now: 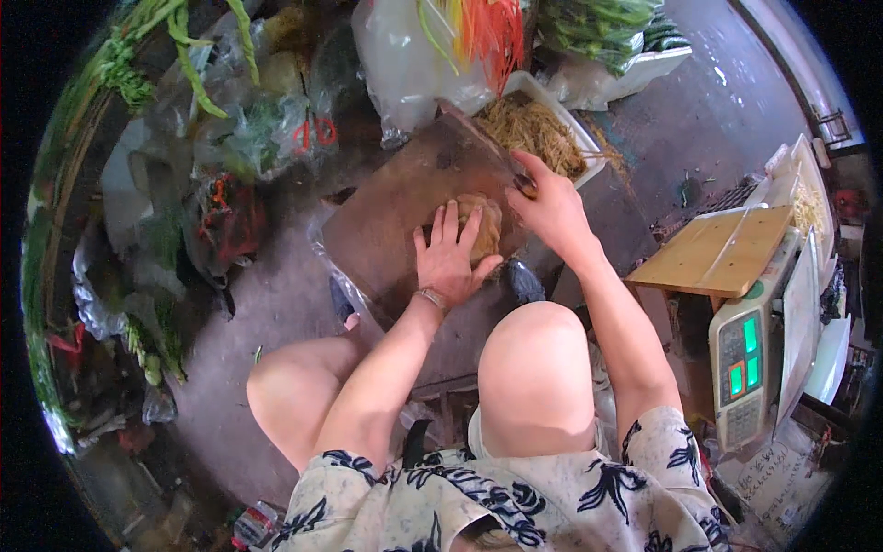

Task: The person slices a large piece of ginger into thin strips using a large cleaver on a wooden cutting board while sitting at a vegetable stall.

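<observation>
A brown cutting board [372, 221] lies in front of my knees. On it sits a tan, layered piece of food [486, 228], its exact kind unclear. My left hand [452, 259] rests on it with the fingers spread, pressing its left part. My right hand [548, 200] grips the dark handle of a large knife [476, 134], whose blade points up and left at the board's upper right edge. Just beyond the blade, a white tray [593, 169] holds a heap of thin yellowish-brown shreds [534, 138].
A digital scale [741, 372] with a wooden platform [717, 248] stands at the right. Plastic bags [265, 138] and green vegetables [193, 62] crowd the left. A large clear bag [407, 62] stands beyond the board, beside a white box [652, 69] of greens. A plastic bottle [255, 528] lies lower left.
</observation>
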The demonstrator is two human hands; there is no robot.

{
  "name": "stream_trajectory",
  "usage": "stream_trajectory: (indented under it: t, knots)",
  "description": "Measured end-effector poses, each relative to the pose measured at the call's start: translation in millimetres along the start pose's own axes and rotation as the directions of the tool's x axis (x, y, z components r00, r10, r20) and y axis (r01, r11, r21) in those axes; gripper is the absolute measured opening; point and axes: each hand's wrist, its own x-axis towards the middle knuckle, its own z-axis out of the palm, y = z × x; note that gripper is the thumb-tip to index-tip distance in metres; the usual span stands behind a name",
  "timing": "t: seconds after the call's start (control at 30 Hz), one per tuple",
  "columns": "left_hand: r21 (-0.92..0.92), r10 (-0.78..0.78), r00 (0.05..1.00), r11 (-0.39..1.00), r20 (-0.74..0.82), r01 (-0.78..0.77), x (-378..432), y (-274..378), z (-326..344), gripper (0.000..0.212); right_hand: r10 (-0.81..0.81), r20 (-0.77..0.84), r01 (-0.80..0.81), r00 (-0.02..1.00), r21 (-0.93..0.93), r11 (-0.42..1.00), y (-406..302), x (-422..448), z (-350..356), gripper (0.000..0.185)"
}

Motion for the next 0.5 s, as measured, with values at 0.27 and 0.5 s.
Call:
stream_trajectory:
  t: [0.27,0.5]
  knots:
    - [-0.236,0.100,0.960,0.958,-0.260,-0.164,13.6,-14.6,7.7,0.045,-0.086,-0.123,0.067,0.989,-0.147,0.987,-2.6,-45.0,-18.2,0.046]
    - [-0.162,0.152,0.973,0.970,-0.172,-0.180,19.0,-13.8,24.6,0.024,-0.073,0.147,0.125,0.986,-0.386,0.914,13.5,-69.9,24.5,0.045]
